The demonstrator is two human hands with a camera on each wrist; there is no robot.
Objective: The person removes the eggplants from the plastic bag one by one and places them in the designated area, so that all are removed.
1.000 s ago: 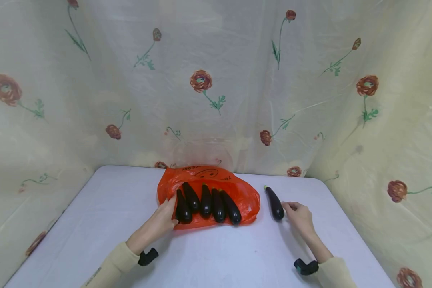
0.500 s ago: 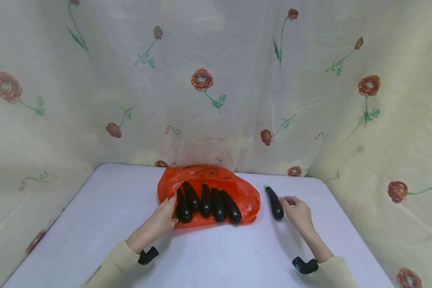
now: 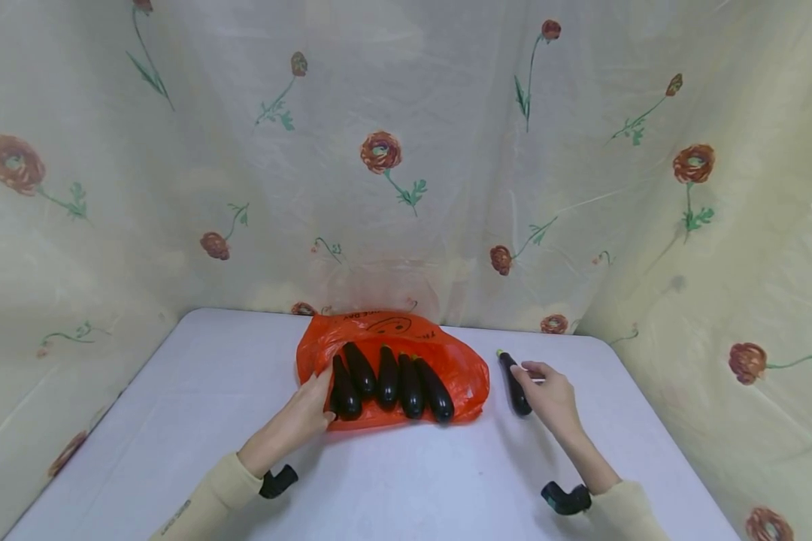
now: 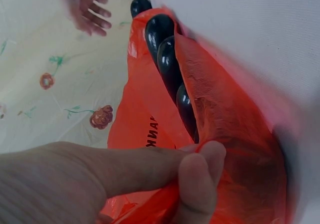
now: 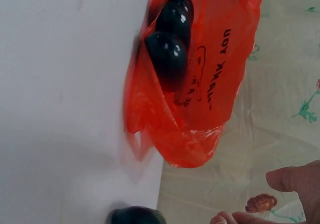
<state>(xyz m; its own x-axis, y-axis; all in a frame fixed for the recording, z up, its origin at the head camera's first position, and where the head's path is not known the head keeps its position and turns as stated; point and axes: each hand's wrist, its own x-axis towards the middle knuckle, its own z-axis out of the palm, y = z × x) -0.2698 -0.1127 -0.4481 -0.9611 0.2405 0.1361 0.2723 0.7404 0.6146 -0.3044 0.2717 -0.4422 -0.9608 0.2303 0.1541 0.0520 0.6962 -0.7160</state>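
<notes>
Pinching the L edge of the red plastic bag [image 3: 465,368], your L hand [image 3: 301,413] has the film btwn thumb & fingertips, so that grip is grasping bag only; the L wrist view confirms it. Bag lies on its side on the white worktop [image 3: 433,481], toward the back, mouth facing you. Five dark eggplants [image 3: 387,377] show plainly inside, roughly in a row, fat ends twd you; any more behind your L fingers, can't tell. Your R hand [image 3: 551,398] hovers over the lone eggplant [image 3: 516,387], which lies on the worktop just R of the bag, apart from it, green stem end away from you, fat end nearest. R grip is released: fingers loose & spread, nothing held, w/ a gap to that eggplant in the L wrist view. Black print on the bag incl. "THANK YOU". Floral curtain [image 3: 440,188] hangs behind, also at both sides.
</notes>
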